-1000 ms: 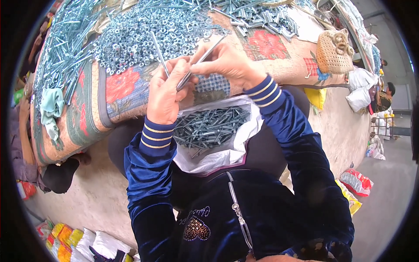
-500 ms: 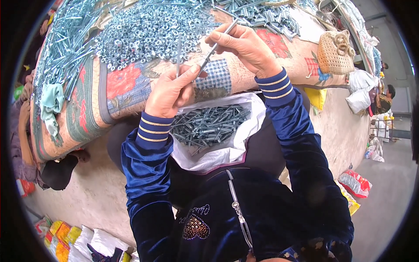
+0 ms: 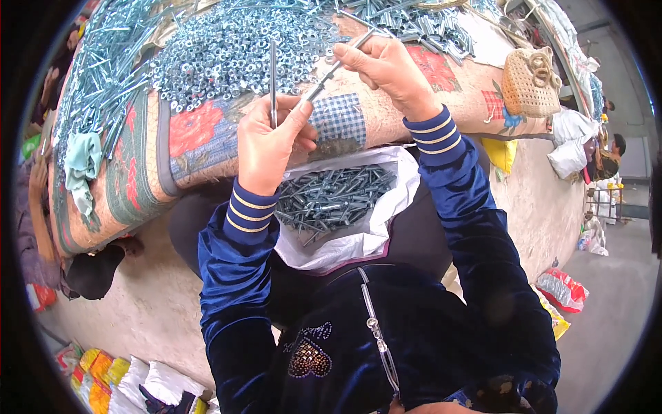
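Note:
A slim metal bolt [image 3: 319, 90] runs slantwise between my two hands. My left hand [image 3: 263, 152] pinches its lower end between thumb and fingers. Its upper part is gripped by my right hand [image 3: 394, 74], thumb against curled fingers. A second slim metal rod [image 3: 273, 72] stands up out of my left hand, its lower end hidden by the fingers. Below both hands, a white sack [image 3: 331, 258] in my lap lies open, with many assembled-looking bolts [image 3: 334, 196] inside. Just beyond my left hand spreads a heap of hex nuts [image 3: 231, 55] on the patchwork-covered table [image 3: 341, 117].
Long thin rods [image 3: 103, 76] are piled at the left, beside a pale green cloth [image 3: 83, 162]. Short metal tubes [image 3: 431, 31] lie at the far right. A woven bag [image 3: 531, 83] sits at the table's right edge. Another person's arm [image 3: 40, 207] shows at the far left.
My left hand has turned and risen slightly, so the second rod now stands more upright and higher. My right hand has barely moved, still on the slanting bolt.

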A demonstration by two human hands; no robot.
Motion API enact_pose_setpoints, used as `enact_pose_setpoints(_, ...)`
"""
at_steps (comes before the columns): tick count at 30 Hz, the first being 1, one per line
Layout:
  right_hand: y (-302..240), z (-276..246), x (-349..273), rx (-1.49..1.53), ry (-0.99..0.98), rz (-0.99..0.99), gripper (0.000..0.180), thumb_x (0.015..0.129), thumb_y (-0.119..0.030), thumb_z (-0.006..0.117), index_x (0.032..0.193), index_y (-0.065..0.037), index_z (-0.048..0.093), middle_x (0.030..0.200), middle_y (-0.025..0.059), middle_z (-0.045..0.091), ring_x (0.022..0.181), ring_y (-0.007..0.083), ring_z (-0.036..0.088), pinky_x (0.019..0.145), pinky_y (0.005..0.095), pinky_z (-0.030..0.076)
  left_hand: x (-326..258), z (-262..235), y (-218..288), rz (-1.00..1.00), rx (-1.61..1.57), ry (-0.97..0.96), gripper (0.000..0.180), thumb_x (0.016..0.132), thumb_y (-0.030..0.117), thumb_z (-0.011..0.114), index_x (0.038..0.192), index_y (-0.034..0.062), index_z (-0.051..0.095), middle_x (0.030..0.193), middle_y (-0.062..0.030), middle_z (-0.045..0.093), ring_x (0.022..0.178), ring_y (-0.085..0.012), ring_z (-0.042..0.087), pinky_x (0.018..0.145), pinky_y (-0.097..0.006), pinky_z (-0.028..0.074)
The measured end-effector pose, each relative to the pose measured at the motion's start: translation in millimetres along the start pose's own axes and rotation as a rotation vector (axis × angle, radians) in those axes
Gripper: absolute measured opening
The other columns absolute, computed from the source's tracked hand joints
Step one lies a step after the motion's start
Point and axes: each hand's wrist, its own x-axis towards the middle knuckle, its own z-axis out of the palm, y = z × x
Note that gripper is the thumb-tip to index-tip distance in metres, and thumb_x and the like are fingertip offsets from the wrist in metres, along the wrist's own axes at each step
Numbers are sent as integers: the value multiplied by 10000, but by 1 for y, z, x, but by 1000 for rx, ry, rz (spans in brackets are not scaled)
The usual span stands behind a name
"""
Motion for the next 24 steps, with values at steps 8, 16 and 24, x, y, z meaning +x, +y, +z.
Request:
enact_pose_setpoints(8, 7, 1, 1, 119, -17, -120, 305, 897, -254, 613, 1014, 25, 645, 846, 40, 656, 719, 75, 577, 629, 205, 456, -3, 1, 2, -6, 28, 2, 205, 853, 143, 661, 917, -35, 583, 647, -90, 623, 513, -121, 595, 463, -227, 476)
enact_pose_setpoints(16, 2, 1, -2, 6, -59, -3, 333, 853, -254, 669, 1070, -4, 623, 886, 57, 653, 821, 100, 599, 743, 237, 474, -4, 2, 2, 14, 58, 27, 181, 858, 130, 651, 913, -32, 591, 652, -83, 621, 520, -116, 597, 466, -228, 477)
enact_pose_setpoints(24, 2, 15, -6, 146, -159, -186, 195, 843, -230, 676, 828, -35, 669, 682, -35, 574, 678, 44, 536, 616, 204, 421, -4, -1, 7, -79, -81, -88, 165, 861, 123, 644, 898, -29, 592, 646, -78, 616, 519, -109, 595, 463, -221, 476)
